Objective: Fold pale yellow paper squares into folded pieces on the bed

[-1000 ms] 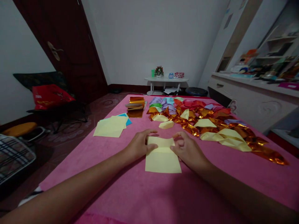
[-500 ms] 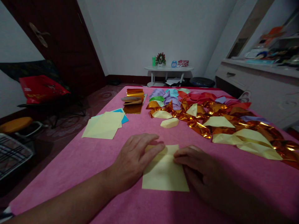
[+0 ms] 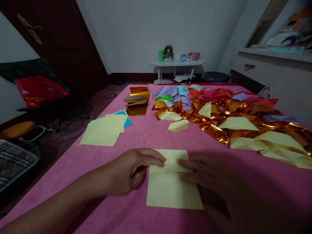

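A pale yellow paper sheet [image 3: 170, 188] lies on the pink cloth [image 3: 136, 136] in front of me, its top edge folded down into a flap. My left hand [image 3: 133, 169] rests at the sheet's left side, index finger stretched along the flap, other fingers curled under. My right hand [image 3: 207, 177] lies flat on the sheet's right side, fingers extended and pressing the fold.
A stack of yellow and blue sheets [image 3: 106, 128] lies left. Gold foil stacks [image 3: 137, 99] sit further back. Folded yellow, gold, red, purple and green paper shapes [image 3: 219, 117] spread across the right. A white table [image 3: 176, 65] and a dresser [image 3: 275, 74] stand beyond.
The view has tilted down and moved closer. Both hands went from pinching the top edge to pressing the folded flap flat, the left hand sliding leftward along the crease.
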`<action>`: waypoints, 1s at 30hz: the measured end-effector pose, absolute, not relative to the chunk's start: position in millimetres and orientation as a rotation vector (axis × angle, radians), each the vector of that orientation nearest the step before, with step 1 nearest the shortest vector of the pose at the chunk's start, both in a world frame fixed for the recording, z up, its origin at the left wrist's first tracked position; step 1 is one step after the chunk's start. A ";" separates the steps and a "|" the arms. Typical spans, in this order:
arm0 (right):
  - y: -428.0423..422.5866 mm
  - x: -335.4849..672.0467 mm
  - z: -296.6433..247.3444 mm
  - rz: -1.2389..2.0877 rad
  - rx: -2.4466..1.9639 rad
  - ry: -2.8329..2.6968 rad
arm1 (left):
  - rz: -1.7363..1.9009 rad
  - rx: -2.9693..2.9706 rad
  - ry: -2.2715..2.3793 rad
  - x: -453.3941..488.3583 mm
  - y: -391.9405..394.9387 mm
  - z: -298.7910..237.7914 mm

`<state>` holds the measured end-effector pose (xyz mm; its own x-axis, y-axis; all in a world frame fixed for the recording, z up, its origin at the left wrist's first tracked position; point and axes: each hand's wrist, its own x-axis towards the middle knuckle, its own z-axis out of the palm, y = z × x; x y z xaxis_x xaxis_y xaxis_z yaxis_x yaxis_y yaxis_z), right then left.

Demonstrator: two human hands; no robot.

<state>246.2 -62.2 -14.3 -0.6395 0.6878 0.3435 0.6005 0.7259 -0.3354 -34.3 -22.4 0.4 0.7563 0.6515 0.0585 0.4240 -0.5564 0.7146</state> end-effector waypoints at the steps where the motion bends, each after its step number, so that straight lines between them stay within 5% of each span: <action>1: -60.3 245.5 -15.7 0.254 -0.966 -2.480 | 0.387 2.229 0.786 -36.7 -21.7 3.9; 9: -50.1 239.6 -18.6 0.320 -0.943 -2.382 | 0.274 2.222 0.751 -40.7 -24.1 15.2; 30: -51.4 220.5 -16.8 0.567 -1.334 -2.059 | 0.642 1.829 1.177 -12.2 -34.8 -10.7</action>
